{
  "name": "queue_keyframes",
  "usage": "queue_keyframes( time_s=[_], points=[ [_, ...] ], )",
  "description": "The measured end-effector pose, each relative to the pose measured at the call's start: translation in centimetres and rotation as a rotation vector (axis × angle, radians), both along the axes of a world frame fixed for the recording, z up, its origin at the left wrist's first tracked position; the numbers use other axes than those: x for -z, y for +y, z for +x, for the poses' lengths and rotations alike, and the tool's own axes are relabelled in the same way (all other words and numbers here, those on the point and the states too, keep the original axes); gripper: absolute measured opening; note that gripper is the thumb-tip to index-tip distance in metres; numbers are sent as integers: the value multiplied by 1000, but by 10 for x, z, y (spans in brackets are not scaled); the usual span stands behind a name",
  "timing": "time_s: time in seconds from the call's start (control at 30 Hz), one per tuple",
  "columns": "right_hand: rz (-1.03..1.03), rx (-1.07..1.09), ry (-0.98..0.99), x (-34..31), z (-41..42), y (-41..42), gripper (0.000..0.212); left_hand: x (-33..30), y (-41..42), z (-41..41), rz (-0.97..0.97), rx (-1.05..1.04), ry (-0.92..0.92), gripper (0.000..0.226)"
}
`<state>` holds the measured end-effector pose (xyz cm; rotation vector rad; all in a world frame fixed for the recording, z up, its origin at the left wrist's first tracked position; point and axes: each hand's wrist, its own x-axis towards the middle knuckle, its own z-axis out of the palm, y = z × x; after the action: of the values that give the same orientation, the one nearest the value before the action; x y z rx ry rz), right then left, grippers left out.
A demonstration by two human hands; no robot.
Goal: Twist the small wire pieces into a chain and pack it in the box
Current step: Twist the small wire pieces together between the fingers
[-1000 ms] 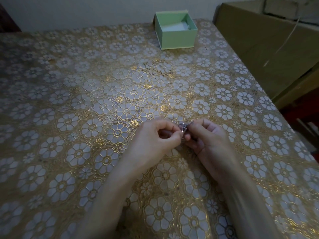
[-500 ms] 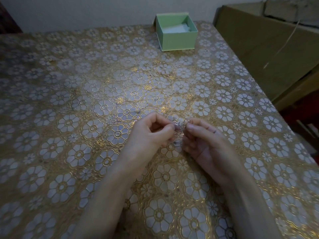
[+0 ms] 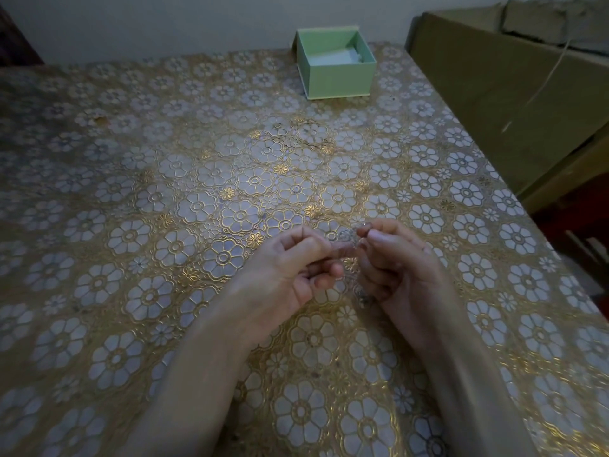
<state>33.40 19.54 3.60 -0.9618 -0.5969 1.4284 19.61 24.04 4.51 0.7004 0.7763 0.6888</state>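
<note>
Dim room, table [image 3: 138,179] under a gold-and-white floral cloth catching a soft sheen at centre; pale plain wall [image 3: 164,21] behind; large brown cardboard box [image 3: 501,103] standing right, thin cord [image 3: 547,74] trailing across it

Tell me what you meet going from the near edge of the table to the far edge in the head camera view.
Left hand and right hand, side by side, pinching the wire chain between them → a bare stretch of flowered tablecloth → open green box at the far edge.
</note>
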Motion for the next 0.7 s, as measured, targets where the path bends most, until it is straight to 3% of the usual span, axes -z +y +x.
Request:
queue_keyframes(
  time_s=[0.4,0.47,0.57,0.7],
  points=[
    [59,-81,-113,0,2,-4,12,-1,-2,-1,-27,135,-20,3],
    [111,-117,-126,1,1,-4,6,-1,-2,-1,-17,149,-12,9],
    [142,-137,-132,3,2,-4,17,0,-2,-1,-15,169,3,9],
    [132,-131,-181,3,4,-5,9,-1,-1,-4,-5,187,30,13]
  ],
)
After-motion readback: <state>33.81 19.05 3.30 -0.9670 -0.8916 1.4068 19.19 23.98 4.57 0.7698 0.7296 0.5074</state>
